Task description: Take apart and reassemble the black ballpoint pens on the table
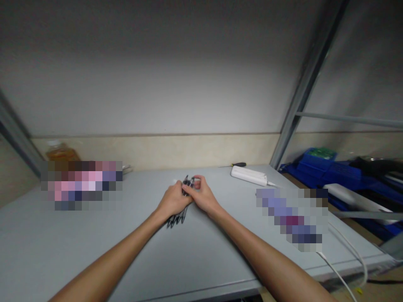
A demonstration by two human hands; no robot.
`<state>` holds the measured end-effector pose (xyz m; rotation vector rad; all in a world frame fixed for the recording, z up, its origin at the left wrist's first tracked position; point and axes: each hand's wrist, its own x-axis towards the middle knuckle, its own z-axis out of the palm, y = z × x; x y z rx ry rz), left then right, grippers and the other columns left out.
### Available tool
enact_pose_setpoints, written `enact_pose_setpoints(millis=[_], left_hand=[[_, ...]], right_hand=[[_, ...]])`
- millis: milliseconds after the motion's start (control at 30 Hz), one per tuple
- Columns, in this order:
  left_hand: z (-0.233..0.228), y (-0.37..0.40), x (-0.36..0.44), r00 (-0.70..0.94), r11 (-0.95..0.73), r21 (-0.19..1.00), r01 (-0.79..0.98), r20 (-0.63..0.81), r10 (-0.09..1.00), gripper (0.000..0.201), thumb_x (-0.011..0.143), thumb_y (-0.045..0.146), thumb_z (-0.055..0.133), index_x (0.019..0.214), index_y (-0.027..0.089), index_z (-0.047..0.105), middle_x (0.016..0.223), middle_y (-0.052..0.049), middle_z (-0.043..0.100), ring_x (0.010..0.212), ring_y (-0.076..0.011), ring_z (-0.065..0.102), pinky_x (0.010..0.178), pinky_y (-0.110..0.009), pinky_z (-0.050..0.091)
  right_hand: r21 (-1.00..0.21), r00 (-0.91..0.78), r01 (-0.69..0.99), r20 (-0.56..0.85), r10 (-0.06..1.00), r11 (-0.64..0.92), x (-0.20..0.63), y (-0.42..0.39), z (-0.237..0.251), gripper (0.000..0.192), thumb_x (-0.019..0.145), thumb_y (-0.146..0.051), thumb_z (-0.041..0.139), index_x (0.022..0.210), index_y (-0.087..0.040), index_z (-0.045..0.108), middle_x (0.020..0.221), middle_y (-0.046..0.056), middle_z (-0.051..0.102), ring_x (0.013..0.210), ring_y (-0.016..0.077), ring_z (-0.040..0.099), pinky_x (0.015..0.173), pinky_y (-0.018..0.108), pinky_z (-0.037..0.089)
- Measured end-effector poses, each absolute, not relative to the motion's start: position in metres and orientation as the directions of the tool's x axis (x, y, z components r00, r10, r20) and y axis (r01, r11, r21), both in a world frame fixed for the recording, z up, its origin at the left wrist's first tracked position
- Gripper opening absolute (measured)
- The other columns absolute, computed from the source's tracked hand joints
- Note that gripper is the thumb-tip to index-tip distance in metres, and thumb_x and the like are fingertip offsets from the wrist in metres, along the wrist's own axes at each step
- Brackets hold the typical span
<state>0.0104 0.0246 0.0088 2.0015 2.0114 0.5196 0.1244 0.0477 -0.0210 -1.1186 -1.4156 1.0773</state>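
Two hands, one bundle of pens, lots of blur

Both hands meet mid-table over a small bunch of dark pens (pixel 180 212). Left hand (pixel 172 200) is curled around the bundle from the left, fingers closed on it, so most of the barrels are hidden under the palm; only the tips stick out on the near side and the clip ends on the far side. Right hand (pixel 204 195) comes in from the right, thumb and fingers pinching the far ends of the pens. Can't count the pens, they overlap too much.

All this sits on a grey table (pixel 94 243). Far right of the hands lies a white power strip (pixel 248 175), with a white cable (pixel 343 256) running off the near right edge. A screwdriver (pixel 234 165) is by the wall, tiny and hard to read. Two patches are pixelated, one far left, one right. An amber bottle (pixel 61 152) peeks above the left patch, mostly hidden. Blue crates (pixel 321 161) on the right are cut off by the frame.
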Motion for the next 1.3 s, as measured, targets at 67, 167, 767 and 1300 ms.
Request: enact_pose_setpoints(millis=[67, 167, 767, 1300], left_hand=[[0.010, 0.028, 0.001, -0.022, 0.012, 0.299, 0.954, 0.029, 0.999, 0.040, 0.073, 0.038, 0.050, 0.100, 0.009, 0.057, 0.092, -0.019, 0.068, 0.086, -0.0303, 0.065, 0.065, -0.032, 0.047], [0.012, 0.031, -0.011, -0.090, 0.089, 0.135, 0.987, 0.002, 0.996, 0.046, 0.073, 0.043, 0.049, 0.105, 0.009, 0.055, 0.097, -0.022, 0.066, 0.092, -0.0346, 0.063, 0.068, -0.037, 0.048], [0.018, 0.029, -0.022, -0.209, 0.211, 0.030, 0.977, -0.049, 0.977, 0.077, 0.067, 0.069, 0.043, 0.109, 0.007, 0.060, 0.113, -0.026, 0.058, 0.100, -0.0384, 0.058, 0.079, -0.045, 0.046], [0.018, 0.022, -0.019, 0.033, -0.011, 0.099, 0.995, -0.223, 0.974, 0.088, 0.071, 0.059, 0.047, 0.143, 0.016, 0.018, 0.150, -0.022, 0.012, 0.133, -0.0398, 0.023, 0.093, -0.059, 0.034]], right_hand=[[-0.924, -0.101, 0.279, 0.243, 0.965, 0.262, 0.125, 0.049, -0.025, 0.060, 0.060, -0.038, 0.070, 0.111, -0.017, 0.045, 0.097, 0.007, 0.052, 0.094, 0.0215, 0.050, 0.083, 0.036, 0.041], [-0.821, -0.196, 0.450, 0.293, 0.936, 0.351, 0.125, 0.047, -0.028, 0.057, 0.064, -0.032, 0.067, 0.115, -0.016, 0.045, 0.103, 0.009, 0.050, 0.103, 0.0239, 0.045, 0.091, 0.040, 0.037], [-0.616, -0.413, 0.624, 0.262, 0.872, 0.481, 0.130, 0.037, -0.024, 0.053, 0.073, -0.030, 0.060, 0.122, -0.018, 0.043, 0.112, 0.010, 0.045, 0.107, 0.0249, 0.037, 0.095, 0.039, 0.030], [-0.446, -0.572, 0.654, 0.236, 0.785, 0.611, 0.136, 0.039, -0.022, 0.020, 0.083, -0.025, 0.055, 0.101, -0.024, 0.064, 0.103, 0.007, 0.052, 0.098, 0.0207, 0.040, 0.084, 0.036, 0.033]])
